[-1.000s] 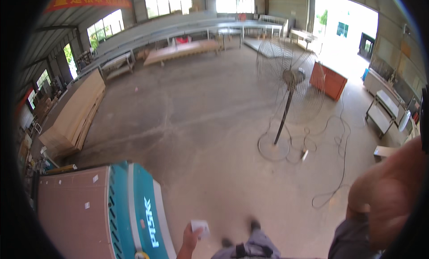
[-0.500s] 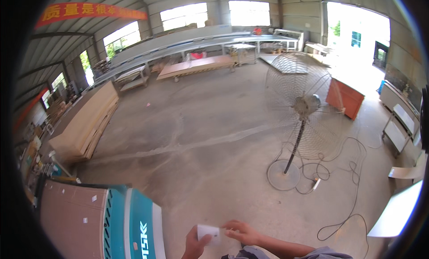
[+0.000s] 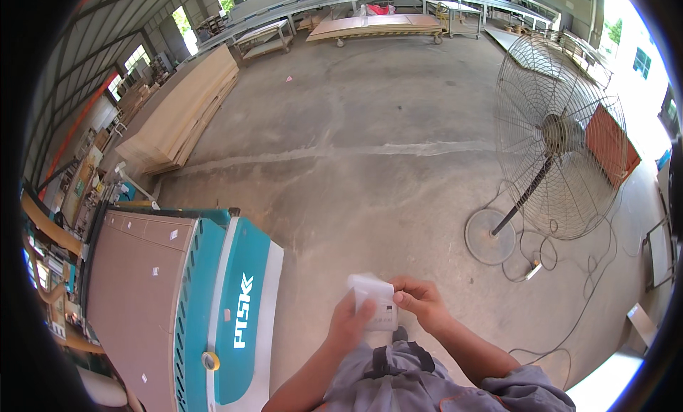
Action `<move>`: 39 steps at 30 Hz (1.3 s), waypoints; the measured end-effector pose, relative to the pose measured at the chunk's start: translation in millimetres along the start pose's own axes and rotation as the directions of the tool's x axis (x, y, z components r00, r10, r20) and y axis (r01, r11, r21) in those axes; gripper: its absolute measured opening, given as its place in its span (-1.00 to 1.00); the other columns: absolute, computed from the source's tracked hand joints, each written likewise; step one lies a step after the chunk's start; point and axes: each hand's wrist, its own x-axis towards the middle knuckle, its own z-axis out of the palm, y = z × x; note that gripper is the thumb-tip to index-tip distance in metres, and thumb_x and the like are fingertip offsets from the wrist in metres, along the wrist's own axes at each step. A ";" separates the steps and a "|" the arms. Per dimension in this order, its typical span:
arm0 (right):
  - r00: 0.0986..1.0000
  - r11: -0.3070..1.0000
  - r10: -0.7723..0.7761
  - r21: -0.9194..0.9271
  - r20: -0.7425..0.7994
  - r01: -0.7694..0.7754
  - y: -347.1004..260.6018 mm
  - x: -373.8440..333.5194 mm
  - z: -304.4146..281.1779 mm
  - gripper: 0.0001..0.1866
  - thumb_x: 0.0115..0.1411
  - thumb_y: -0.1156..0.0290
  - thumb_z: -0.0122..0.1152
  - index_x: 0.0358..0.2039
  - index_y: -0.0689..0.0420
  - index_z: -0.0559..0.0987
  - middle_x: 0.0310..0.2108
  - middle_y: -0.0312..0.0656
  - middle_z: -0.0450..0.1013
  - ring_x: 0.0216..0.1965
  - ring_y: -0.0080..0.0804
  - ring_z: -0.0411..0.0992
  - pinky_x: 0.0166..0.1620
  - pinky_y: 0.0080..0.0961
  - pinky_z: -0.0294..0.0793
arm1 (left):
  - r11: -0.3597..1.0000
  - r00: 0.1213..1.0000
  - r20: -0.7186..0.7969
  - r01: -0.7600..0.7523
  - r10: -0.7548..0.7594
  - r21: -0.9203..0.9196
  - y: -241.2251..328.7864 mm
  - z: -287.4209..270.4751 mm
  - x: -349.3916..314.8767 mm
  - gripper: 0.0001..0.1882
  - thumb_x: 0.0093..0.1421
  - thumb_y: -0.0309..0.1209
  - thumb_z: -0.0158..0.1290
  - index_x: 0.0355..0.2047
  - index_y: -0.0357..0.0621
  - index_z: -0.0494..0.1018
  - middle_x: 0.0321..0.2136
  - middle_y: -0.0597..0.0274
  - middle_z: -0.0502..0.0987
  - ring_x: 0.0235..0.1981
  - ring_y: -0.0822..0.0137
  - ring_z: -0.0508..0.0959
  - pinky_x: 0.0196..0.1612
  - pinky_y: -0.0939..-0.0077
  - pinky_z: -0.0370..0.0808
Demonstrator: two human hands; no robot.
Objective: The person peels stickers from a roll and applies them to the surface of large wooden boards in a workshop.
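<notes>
Both my hands are at the lower middle, in front of my grey work clothes. My left hand (image 3: pixel 346 317) grips a small white stack of paper slips or labels (image 3: pixel 382 309) with dark printed marks, its thumb lying over the front. At the upper right edge of the stack, my right hand (image 3: pixel 420 300) is closed in a pinch between thumb and fingers. The top of the stack looks slightly lifted or folded and is blurred. How many slips there are I cannot tell.
Close on the left stands a teal, white and brown machine (image 3: pixel 245 298), with a yellow tape roll (image 3: pixel 210 361) on it. A large caged floor fan (image 3: pixel 558 135) stands right, its cable (image 3: pixel 601 277) looping across the floor. Stacked boards (image 3: pixel 181 110) lie far left; a loaded low cart (image 3: pixel 377 27) is at the back.
The view has tilted downward and shifted left. My right hand, fingers loosely extended beside the white stack before, has closed on its edge. Both hands now show higher in the picture.
</notes>
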 end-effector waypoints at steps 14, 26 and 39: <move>0.960 0.959 -0.124 0.218 -0.249 0.181 -16.3 23.1 27.8 -0.94 0.26 0.51 0.14 -0.33 0.18 0.57 -0.41 -0.40 0.48 -0.36 -0.70 0.41 -0.30 -0.69 0.39 | 0.995 0.979 0.193 -0.044 0.060 -0.084 11.7 -1.0 -2.3 -0.18 0.11 -0.26 0.29 0.28 -0.22 0.13 0.06 0.14 0.40 0.09 0.30 0.43 0.11 0.34 0.40; 0.946 0.934 -0.252 0.205 -0.205 0.293 -24.1 26.5 40.8 -0.92 0.28 0.56 0.10 -0.28 0.22 0.56 -0.32 -0.38 0.47 -0.33 -0.70 0.41 -0.29 -0.69 0.41 | 0.998 0.987 0.160 -0.037 0.028 0.053 11.9 -5.7 -9.1 -0.30 0.09 -0.56 0.23 0.23 -0.30 0.20 0.06 0.12 0.46 0.07 0.31 0.49 0.11 0.31 0.44; 0.972 0.993 -0.039 0.096 -0.230 0.063 -30.5 43.6 30.4 -0.88 0.26 0.42 0.19 -0.31 0.20 0.60 -0.43 -0.38 0.50 -0.39 -0.68 0.40 -0.33 -0.66 0.39 | 0.960 0.925 0.372 0.168 -0.074 -0.226 -8.5 -10.1 -0.9 -0.18 0.08 -0.16 0.28 0.24 -0.29 0.20 0.15 0.08 0.38 0.16 0.21 0.41 0.15 0.22 0.40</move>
